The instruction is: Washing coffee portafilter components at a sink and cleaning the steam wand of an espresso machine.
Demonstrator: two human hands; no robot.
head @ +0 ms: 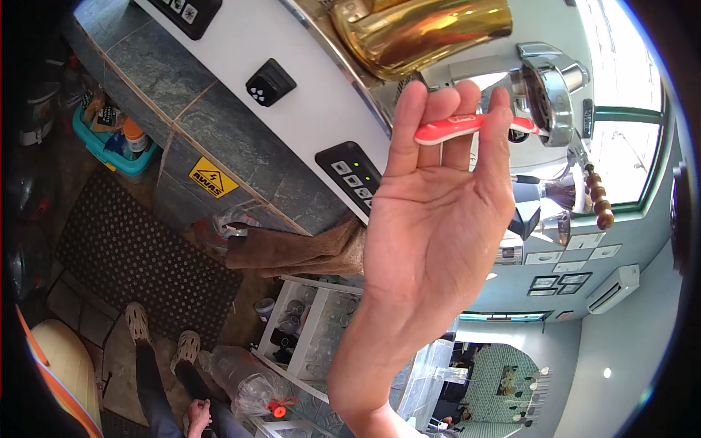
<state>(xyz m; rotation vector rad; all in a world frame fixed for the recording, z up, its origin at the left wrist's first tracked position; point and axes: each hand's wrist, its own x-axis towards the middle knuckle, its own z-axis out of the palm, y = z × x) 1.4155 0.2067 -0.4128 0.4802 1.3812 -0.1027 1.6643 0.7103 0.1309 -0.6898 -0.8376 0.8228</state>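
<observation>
My right hand point(438, 202) is raised palm up in front of the white espresso machine point(241, 60). It grips a red-and-white toothbrush point(454, 127) between thumb and fingers. The brush's far end meets the rim of a chrome group head point(558, 107), and its bristles are hidden from sight. A shiny gold metal pitcher point(427, 35) sits beyond my fingertips, apart from them. Down by my legs is my left hand point(200, 417), small in view, its fingers curled and nothing seen in it.
A brown cloth point(296, 249) hangs by the tiled counter point(202, 109). Glassware fills a white rack point(301, 328) below. A perforated mat point(148, 257) and a teal tub point(118, 145) lie on the floor. A wooden-handled lever point(598, 200) and coffee grinders point(553, 227) are at the right.
</observation>
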